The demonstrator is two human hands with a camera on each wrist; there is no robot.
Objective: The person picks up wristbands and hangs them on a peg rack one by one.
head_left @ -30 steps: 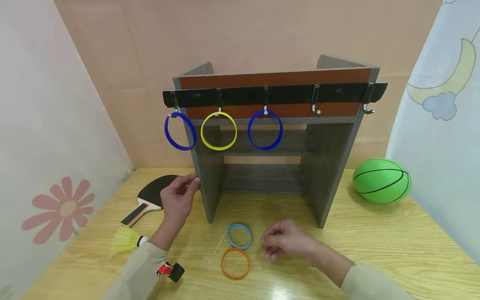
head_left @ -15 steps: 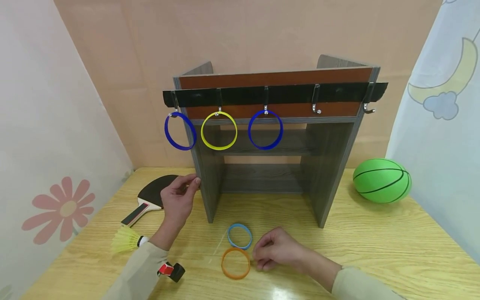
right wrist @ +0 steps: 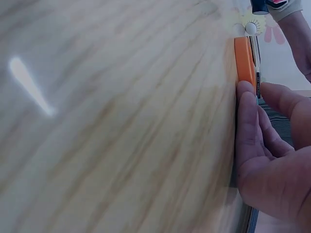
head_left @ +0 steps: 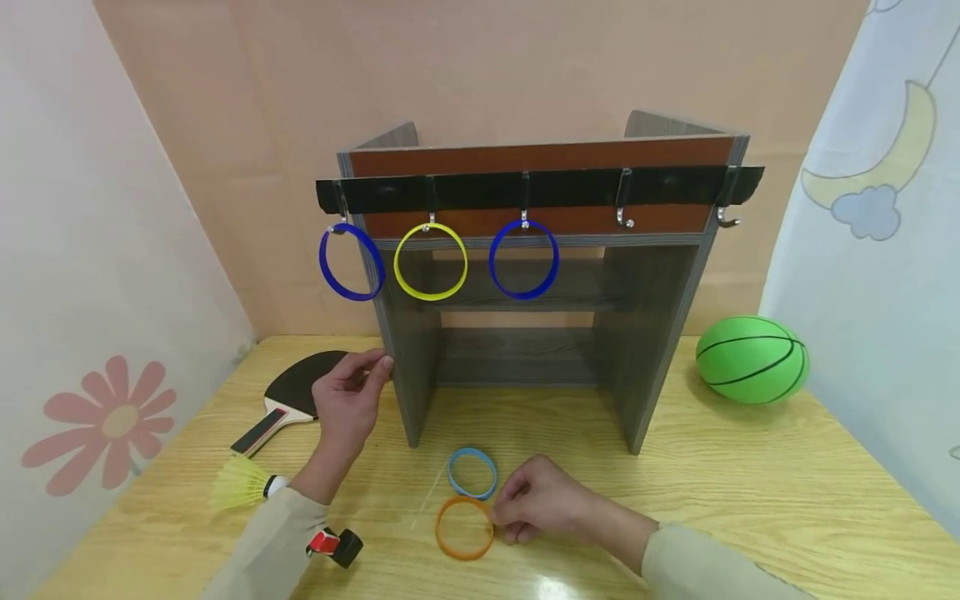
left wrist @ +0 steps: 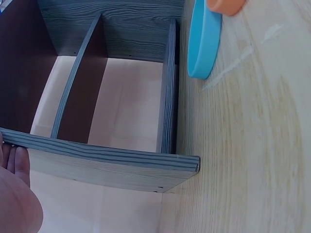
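An orange ring [head_left: 465, 528] lies flat on the table, with a light blue ring [head_left: 472, 473] touching or nearly touching its far side. My right hand [head_left: 542, 500] is low at the orange ring's right edge. In the right wrist view a fingertip meets the orange ring [right wrist: 244, 58], while the thumb stands a little apart above it. My left hand [head_left: 348, 396] holds the front edge of the grey shelf's [head_left: 408, 375] left side panel. Two dark blue rings [head_left: 555, 265] and a yellow ring [head_left: 465, 265] hang from hooks on the shelf's black strip [head_left: 480, 190].
Two bare hooks [head_left: 624, 208] are at the strip's right end. A green ball [head_left: 752, 360] sits right of the shelf. To the left lie a table tennis paddle [head_left: 262, 429] and a yellow shuttlecock [head_left: 242, 483]. A black and red device [head_left: 345, 547] is on the left wrist.
My right hand has moved left and slightly nearer, up to the orange ring's edge. The left hand has stayed on the shelf panel. The head view has shifted slightly.
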